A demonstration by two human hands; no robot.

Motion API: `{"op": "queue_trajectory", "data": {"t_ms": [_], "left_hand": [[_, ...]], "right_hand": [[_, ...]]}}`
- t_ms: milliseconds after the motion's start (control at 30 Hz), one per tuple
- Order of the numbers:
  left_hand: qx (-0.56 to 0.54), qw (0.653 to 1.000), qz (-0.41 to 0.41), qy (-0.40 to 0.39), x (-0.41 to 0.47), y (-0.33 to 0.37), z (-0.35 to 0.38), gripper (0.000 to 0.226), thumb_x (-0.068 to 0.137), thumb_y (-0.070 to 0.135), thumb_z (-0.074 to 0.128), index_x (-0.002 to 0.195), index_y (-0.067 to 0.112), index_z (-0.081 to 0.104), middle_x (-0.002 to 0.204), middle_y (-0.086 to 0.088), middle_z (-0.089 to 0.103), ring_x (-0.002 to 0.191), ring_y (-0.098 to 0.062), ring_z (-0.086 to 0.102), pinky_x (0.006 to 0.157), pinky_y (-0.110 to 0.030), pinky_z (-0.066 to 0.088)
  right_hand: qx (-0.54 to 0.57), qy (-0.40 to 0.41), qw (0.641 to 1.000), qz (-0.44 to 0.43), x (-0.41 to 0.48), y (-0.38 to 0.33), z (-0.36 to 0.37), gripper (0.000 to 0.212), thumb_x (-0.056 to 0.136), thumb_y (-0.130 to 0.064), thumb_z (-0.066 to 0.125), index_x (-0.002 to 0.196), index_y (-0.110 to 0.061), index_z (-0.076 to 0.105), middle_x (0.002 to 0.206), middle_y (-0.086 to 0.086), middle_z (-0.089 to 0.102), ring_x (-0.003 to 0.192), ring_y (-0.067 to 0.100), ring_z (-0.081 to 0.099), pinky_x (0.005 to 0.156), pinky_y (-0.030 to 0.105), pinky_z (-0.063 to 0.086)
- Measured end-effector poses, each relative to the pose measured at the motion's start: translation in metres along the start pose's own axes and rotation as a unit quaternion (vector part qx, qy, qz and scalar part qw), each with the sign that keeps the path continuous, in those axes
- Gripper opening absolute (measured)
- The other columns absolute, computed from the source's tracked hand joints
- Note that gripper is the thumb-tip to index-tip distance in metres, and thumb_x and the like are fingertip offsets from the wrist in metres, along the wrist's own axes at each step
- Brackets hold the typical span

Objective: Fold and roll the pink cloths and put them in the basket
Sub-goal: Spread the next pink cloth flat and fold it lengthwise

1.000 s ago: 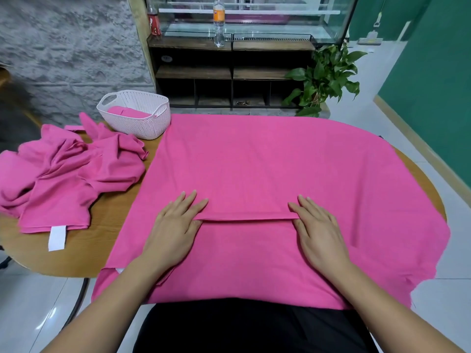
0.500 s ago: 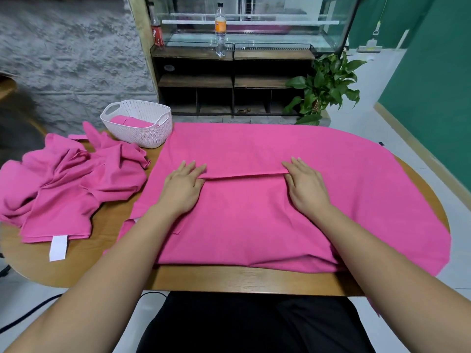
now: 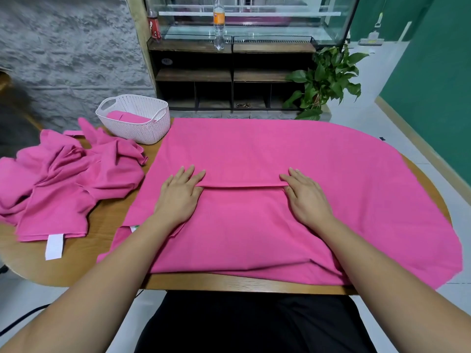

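Both hands lie flat on the spread cloth (image 3: 254, 225), fingers straight and slightly fanned, pressing it to the table (image 3: 107, 200). The left hand (image 3: 178, 197) and right hand (image 3: 308, 200) sit well apart, and a fold edge (image 3: 242, 186) runs straight between them, meeting each hand between thumb and forefinger; whether the thumbs nip it I cannot tell. Beyond the fingertips the cloth lies smooth to the far table edge. Left of the left hand is a heap (image 3: 71, 179) of crumpled pink cloths with a white label (image 3: 54, 247). Beyond and left of that hand stands the basket (image 3: 142, 131), holding one roll (image 3: 127, 117) and touching the cloth's far corner. Past the table stand a shelf (image 3: 229, 72) and a plant (image 3: 326, 80).
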State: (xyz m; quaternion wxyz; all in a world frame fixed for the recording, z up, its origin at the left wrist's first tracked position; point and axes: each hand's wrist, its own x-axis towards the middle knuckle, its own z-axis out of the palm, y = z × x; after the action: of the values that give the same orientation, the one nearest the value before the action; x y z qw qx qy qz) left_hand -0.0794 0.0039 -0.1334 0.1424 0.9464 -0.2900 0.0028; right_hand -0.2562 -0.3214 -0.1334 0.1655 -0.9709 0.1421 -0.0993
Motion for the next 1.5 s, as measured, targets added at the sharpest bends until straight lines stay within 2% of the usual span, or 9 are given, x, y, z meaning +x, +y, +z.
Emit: {"op": "queue_trajectory", "data": {"t_ms": [333, 533, 767, 933, 1100, 1200, 1500], "left_hand": [[-0.008, 1.000, 0.012, 0.012, -0.076, 0.008, -0.001, 0.055, 0.111, 0.037, 0.042, 0.163, 0.043, 0.028, 0.175, 0.008, 0.016, 0.162, -0.016, 0.006, 0.131, -0.044, 0.012], [-0.015, 1.000, 0.012, 0.008, -0.096, 0.010, -0.001, 0.055, 0.111, 0.037, 0.041, 0.163, 0.046, 0.027, 0.175, 0.012, 0.011, 0.162, -0.012, 0.001, 0.130, -0.042, 0.009], [-0.076, 0.994, 0.027, 0.075, -0.055, 0.007, -0.018, 0.056, 0.101, 0.036, 0.041, 0.156, 0.043, 0.045, 0.171, 0.002, 0.029, 0.161, -0.021, 0.018, 0.123, -0.054, 0.029], [-0.061, 0.994, -0.002, 0.095, 0.008, 0.006, -0.026, 0.052, 0.106, 0.026, 0.051, 0.157, 0.037, 0.046, 0.172, -0.004, 0.028, 0.161, -0.024, 0.017, 0.124, -0.055, 0.029], [-0.015, 0.999, 0.000, 0.041, 0.045, -0.010, -0.006, 0.049, 0.108, 0.034, 0.048, 0.156, 0.039, 0.046, 0.171, -0.006, 0.030, 0.161, -0.026, 0.018, 0.125, -0.054, 0.028], [0.001, 1.000, 0.006, 0.018, 0.046, -0.016, 0.004, 0.048, 0.109, 0.035, 0.047, 0.157, 0.037, 0.045, 0.170, -0.007, 0.033, 0.160, -0.027, 0.020, 0.125, -0.051, 0.027], [-0.013, 0.999, 0.009, 0.033, 0.020, -0.012, 0.004, 0.050, 0.108, 0.027, 0.047, 0.158, 0.035, 0.045, 0.169, -0.005, 0.034, 0.159, -0.027, 0.024, 0.127, -0.050, 0.024]], "right_hand": [[0.019, 0.020, 1.000, 0.013, -0.082, -0.012, -0.001, 0.045, 0.110, -0.029, 0.045, 0.154, -0.028, 0.052, 0.169, -0.001, 0.035, 0.158, 0.017, 0.029, 0.130, 0.038, 0.022], [0.025, 0.023, 0.999, 0.010, -0.103, -0.012, 0.000, 0.044, 0.111, -0.031, 0.040, 0.154, -0.030, 0.052, 0.168, -0.003, 0.036, 0.157, 0.015, 0.029, 0.129, 0.039, 0.023], [0.043, 0.070, 0.997, -0.012, -0.065, -0.024, -0.026, 0.044, 0.111, -0.025, 0.044, 0.154, -0.024, 0.052, 0.165, 0.003, 0.042, 0.156, 0.019, 0.034, 0.127, 0.042, 0.027], [0.028, 0.083, 0.996, -0.004, 0.001, -0.023, -0.032, 0.045, 0.112, -0.028, 0.043, 0.155, -0.022, 0.051, 0.166, 0.008, 0.041, 0.157, 0.024, 0.032, 0.126, 0.045, 0.028], [-0.012, 0.010, 1.000, 0.007, 0.046, -0.006, -0.017, 0.045, 0.112, -0.030, 0.042, 0.155, -0.027, 0.050, 0.168, 0.008, 0.037, 0.159, 0.027, 0.026, 0.123, 0.049, 0.030], [-0.037, -0.025, 0.999, 0.009, 0.048, 0.005, -0.004, 0.046, 0.113, -0.031, 0.038, 0.158, -0.030, 0.045, 0.171, 0.006, 0.032, 0.160, 0.026, 0.022, 0.125, 0.048, 0.025], [-0.015, -0.013, 1.000, 0.016, 0.025, 0.006, -0.001, 0.047, 0.113, -0.033, 0.037, 0.160, -0.034, 0.043, 0.172, 0.001, 0.029, 0.161, 0.020, 0.020, 0.130, 0.045, 0.018]]}}
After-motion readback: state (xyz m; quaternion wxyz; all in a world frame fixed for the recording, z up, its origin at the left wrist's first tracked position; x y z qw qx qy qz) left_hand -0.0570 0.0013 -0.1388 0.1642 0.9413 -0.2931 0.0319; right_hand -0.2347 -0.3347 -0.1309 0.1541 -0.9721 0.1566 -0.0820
